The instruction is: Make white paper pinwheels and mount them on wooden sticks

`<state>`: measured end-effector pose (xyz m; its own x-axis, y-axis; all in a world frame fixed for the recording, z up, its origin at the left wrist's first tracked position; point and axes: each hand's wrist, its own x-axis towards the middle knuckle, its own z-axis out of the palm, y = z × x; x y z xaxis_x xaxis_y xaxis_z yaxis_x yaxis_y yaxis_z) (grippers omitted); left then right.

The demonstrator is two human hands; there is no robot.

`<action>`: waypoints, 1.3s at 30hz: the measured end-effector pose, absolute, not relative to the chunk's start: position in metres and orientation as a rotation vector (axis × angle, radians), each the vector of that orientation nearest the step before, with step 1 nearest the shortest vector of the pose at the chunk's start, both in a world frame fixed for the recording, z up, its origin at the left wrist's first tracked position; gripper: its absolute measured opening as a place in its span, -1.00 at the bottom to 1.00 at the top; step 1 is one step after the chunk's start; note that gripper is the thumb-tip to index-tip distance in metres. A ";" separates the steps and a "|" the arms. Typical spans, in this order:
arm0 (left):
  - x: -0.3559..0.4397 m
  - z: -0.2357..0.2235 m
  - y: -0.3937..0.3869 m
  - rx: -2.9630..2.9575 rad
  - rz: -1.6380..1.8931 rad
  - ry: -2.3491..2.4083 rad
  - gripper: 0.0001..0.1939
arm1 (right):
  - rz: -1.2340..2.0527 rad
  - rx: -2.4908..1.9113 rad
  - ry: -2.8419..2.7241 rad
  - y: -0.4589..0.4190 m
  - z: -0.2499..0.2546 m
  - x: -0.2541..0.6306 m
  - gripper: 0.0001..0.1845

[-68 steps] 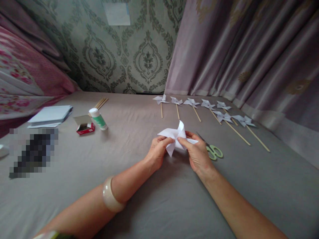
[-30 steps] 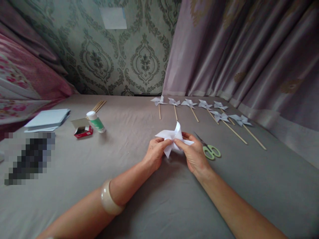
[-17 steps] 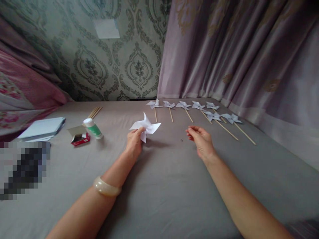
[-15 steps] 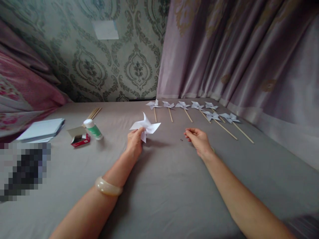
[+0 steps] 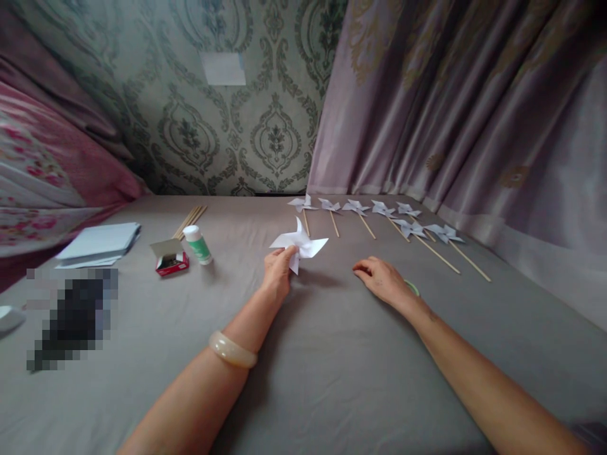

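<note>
My left hand (image 5: 279, 265) pinches a white paper pinwheel (image 5: 303, 243) between thumb and fingers, holding it just above the grey sheet. No stick shows on this pinwheel. To its right, my right hand (image 5: 379, 277) is lowered to the sheet, with thumb and fingertips drawn together and pointing down. Whatever lies between or under those fingertips is hidden. A pale green ring (image 5: 412, 287) shows at the right wrist; whether it is worn or lies behind cannot be made out.
Several finished pinwheels on sticks (image 5: 355, 207) lie at the back right. On the left are loose wooden sticks (image 5: 190, 221), a green-and-white glue bottle (image 5: 198, 245), an open small red box (image 5: 171, 264) with small dark pieces, and a paper stack (image 5: 99, 243). Curtains (image 5: 427, 126) hang on the right.
My right hand has come down onto the sheet, over the spot where a small dark piece lay. The left hand still holds the pinwheel. The whole view has shifted slightly.
</note>
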<state>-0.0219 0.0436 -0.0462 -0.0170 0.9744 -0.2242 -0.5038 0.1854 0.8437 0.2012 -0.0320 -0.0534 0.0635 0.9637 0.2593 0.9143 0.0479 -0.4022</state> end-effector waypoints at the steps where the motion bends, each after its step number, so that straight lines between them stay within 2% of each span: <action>1: -0.022 -0.047 0.044 0.634 1.309 0.959 -0.83 | 0.112 -1.909 -1.905 -0.031 -0.054 0.202 -0.82; 16: -0.021 -0.050 0.046 0.652 1.273 0.999 -0.84 | 0.089 -2.137 -1.985 -0.023 -0.040 0.202 -0.78; 19: -0.021 -0.048 0.043 0.681 1.265 1.002 -0.83 | 0.233 -1.998 -1.910 -0.025 -0.021 0.195 -0.81; 23: -0.019 -0.045 0.037 0.726 1.268 1.007 -0.81 | 0.578 -1.590 -1.749 -0.026 0.013 0.159 -0.80; 26: -0.018 -0.042 0.032 0.810 1.275 0.994 -0.79 | 0.652 -1.402 -1.749 -0.023 0.022 0.125 -0.80; 30: -0.018 -0.039 0.028 0.905 1.283 0.970 -0.79 | 0.522 -1.451 -1.727 -0.017 0.007 0.105 -0.86; 39: -0.015 -0.039 0.026 0.987 1.250 0.959 -0.78 | -0.046 -1.484 -1.638 -0.009 -0.023 0.111 -0.88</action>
